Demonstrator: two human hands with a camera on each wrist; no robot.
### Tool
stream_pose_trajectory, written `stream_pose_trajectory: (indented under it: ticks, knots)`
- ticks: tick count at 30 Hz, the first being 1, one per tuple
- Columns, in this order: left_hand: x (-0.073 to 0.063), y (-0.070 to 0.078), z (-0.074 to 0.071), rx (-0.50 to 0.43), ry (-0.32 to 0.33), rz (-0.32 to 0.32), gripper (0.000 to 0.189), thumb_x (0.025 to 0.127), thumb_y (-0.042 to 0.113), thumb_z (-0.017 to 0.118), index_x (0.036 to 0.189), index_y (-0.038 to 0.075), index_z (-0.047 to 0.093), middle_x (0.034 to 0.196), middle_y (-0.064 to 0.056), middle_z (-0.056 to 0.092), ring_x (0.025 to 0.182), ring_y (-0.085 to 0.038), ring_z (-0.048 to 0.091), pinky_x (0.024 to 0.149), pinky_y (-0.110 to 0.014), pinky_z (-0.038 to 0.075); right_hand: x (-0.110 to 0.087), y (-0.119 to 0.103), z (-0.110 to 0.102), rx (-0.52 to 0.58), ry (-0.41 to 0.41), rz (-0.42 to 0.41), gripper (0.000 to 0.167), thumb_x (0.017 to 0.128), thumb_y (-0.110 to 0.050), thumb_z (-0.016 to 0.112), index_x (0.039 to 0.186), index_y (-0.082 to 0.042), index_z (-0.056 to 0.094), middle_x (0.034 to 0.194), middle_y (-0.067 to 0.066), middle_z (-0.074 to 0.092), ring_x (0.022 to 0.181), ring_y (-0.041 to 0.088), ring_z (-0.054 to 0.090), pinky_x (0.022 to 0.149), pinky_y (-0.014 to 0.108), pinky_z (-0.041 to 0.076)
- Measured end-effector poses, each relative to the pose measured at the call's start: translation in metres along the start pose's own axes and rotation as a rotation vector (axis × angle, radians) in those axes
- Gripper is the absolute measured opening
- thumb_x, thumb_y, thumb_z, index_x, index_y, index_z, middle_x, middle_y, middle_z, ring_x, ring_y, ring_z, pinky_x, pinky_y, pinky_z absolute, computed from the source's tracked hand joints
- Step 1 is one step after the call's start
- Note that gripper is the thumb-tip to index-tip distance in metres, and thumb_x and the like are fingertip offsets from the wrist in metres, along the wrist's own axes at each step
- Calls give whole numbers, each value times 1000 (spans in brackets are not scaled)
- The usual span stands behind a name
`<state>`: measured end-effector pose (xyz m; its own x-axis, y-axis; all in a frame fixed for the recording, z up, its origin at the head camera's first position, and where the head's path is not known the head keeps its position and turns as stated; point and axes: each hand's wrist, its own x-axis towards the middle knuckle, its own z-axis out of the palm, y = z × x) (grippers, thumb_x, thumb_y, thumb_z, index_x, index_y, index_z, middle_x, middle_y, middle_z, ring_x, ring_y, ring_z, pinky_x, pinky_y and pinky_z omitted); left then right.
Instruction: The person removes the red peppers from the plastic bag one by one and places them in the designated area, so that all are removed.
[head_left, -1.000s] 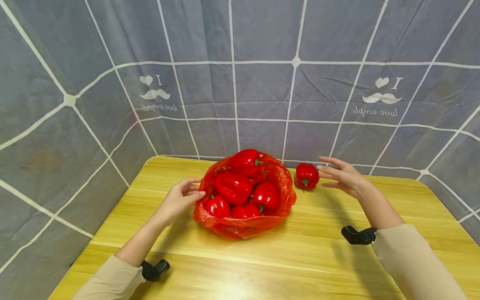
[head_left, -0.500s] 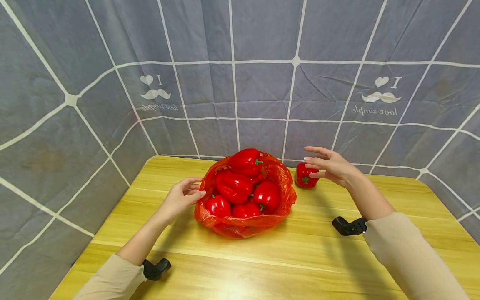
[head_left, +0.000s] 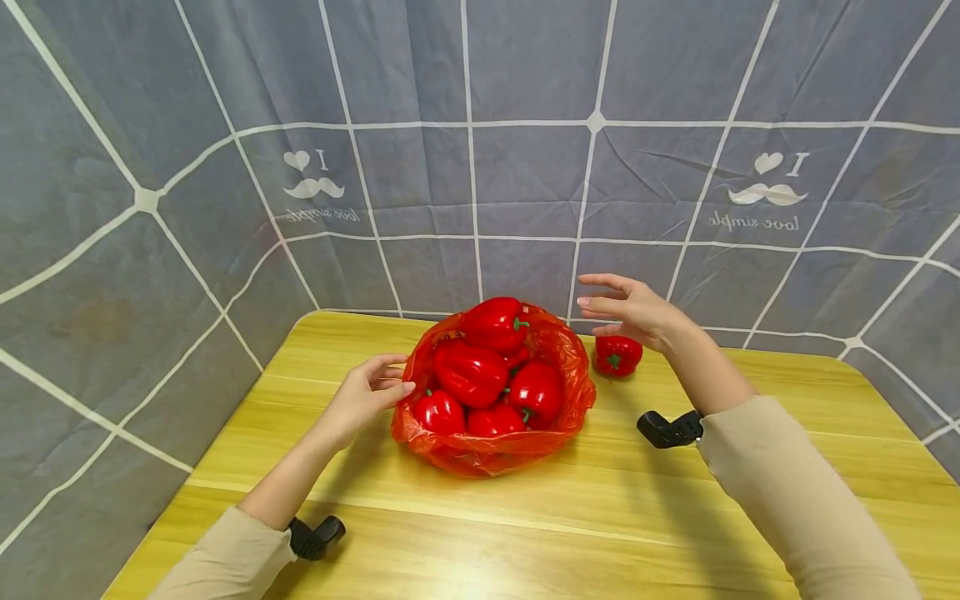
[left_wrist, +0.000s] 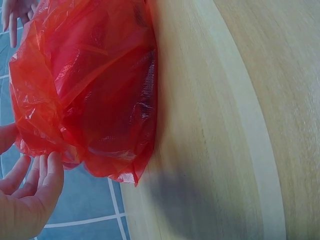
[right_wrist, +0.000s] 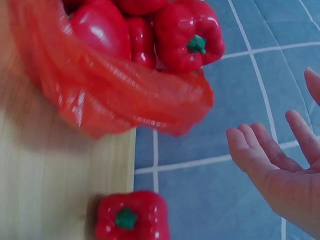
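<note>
A red plastic bag [head_left: 487, 458] stands with its mouth spread wide, several glossy red bell peppers [head_left: 471, 372] heaped inside. At its left rim my left hand [head_left: 363, 396] holds the plastic, thumb on the inner side and fingers along the outside, as the left wrist view also shows at the bag's edge [left_wrist: 45, 145]. My right hand [head_left: 633, 308] is raised with loosely spread fingers, holding nothing, right of the bag. Partly behind it in the head view, one more red bell pepper [head_left: 617, 358] sits on the table; the right wrist view shows this pepper [right_wrist: 132, 217] apart from the hand.
The wooden table [head_left: 450, 542] backs onto a grey curtain [head_left: 525, 183] with white grid lines, and another stretch of curtain [head_left: 97, 317] closes the left side. A black wrist camera [head_left: 317, 537] sticks out from the left cuff, another camera [head_left: 670, 429] from the right.
My right hand has moved left and slightly up, from beside the lone bell pepper to above it, toward the bag. The left hand and the bag have stayed in place.
</note>
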<state>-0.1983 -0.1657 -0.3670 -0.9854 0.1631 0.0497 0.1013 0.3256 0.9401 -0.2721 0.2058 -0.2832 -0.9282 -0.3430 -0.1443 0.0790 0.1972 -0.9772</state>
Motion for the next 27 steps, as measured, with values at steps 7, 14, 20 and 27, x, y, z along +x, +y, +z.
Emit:
stream_pose_trajectory:
  ticks: [7, 14, 20, 27]
  knots:
    - [0, 0, 0, -13, 3, -4, 45, 88, 6, 63, 128, -7, 46, 116, -28, 56, 102, -34, 57, 80, -29, 53, 14, -5, 13, -6, 10, 3, 59, 91, -11, 59, 142, -4, 32, 142, 23, 33, 124, 41, 39, 97, 54, 38]
    - [0, -1, 1, -41, -1, -11, 46, 87, 4, 63, 128, -8, 46, 116, -29, 55, 100, -33, 59, 79, -29, 53, 27, -9, 25, -5, 4, 2, 60, 89, -10, 61, 142, -6, 34, 139, 22, 36, 121, 38, 42, 97, 53, 38]
    - [0, -1, 1, -56, -4, -16, 46, 87, 4, 63, 128, -8, 45, 117, -29, 54, 99, -31, 59, 79, -30, 53, 39, -14, 36, -27, 21, -18, 60, 87, -9, 64, 141, -6, 37, 141, 23, 38, 122, 37, 43, 99, 50, 38]
    - [0, -1, 1, -85, -8, -22, 45, 87, 3, 62, 128, -8, 45, 117, -29, 54, 98, -29, 60, 78, -30, 54, 52, -11, 50, -74, -6, -63, 58, 85, -8, 66, 138, -5, 42, 139, 24, 40, 118, 38, 48, 99, 48, 38]
